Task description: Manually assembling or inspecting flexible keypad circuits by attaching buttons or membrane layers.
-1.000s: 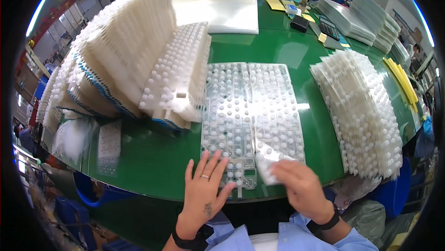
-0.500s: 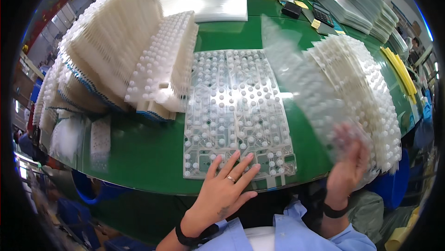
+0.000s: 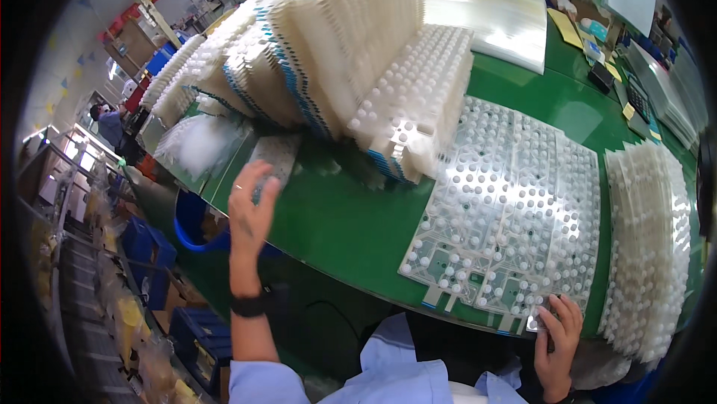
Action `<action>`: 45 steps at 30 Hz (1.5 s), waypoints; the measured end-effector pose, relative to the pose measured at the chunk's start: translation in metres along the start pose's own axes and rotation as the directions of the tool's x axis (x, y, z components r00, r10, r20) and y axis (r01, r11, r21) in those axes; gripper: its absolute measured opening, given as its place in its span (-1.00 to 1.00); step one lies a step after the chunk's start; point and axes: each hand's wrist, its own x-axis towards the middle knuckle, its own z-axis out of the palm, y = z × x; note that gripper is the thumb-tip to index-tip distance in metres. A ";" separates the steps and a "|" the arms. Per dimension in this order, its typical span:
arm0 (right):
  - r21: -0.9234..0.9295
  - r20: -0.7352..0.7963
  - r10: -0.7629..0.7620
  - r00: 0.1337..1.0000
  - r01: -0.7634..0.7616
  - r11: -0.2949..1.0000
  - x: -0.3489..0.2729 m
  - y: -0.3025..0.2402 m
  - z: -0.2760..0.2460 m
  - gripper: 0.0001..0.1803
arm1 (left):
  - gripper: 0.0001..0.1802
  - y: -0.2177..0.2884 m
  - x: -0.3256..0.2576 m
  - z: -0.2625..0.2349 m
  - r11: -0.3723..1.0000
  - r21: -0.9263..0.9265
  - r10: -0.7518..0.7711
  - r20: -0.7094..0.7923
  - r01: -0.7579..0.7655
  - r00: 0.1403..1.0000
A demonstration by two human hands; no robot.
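Left hand [image 3: 252,210] reaches over the table's [image 3: 351,217] near edge toward its left end, fingers bent and thumb apart, at a small dotted strip [image 3: 282,153]; blur hides whether it has hold of that strip. Half a second ago this hand lay on the clear dotted sheets [image 3: 515,195], so now the right hand [image 3: 559,337] alone seems to steady them. Its bent fingers touch the sheets' near right corner, by the table's near edge; whether the thumb pinches from below, I cannot tell. It has shifted too: it was moving a loose sheet beside the low stack [image 3: 646,255], and no sheet hangs from it now. The dotted sheets lie flat at the near edge, between that stack, toward the table's right end, and the tall stack [image 3: 358,45] on the left. Past the strip sits a cloudy plastic heap [image 3: 202,146]; smooth clear film [image 3: 489,16] lies toward the far edge.
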 end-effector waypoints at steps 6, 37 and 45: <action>-0.001 0.072 -0.033 0.997 0.033 0.999 0.006 0.002 -0.010 -0.55 | -0.48 -0.096 0.025 0.028 0.970 0.238 -0.050 0.033 0.041 0.998; 0.882 0.039 0.515 0.856 -0.272 0.386 -0.045 -0.031 -0.016 -0.64 | -0.69 0.262 -0.130 0.095 0.486 -0.478 0.349 0.874 0.732 0.339; 0.799 -0.032 0.442 0.896 -0.243 0.550 -0.057 -0.015 -0.011 -0.65 | -0.65 0.264 -0.132 0.091 0.694 -0.571 0.431 0.818 0.439 0.382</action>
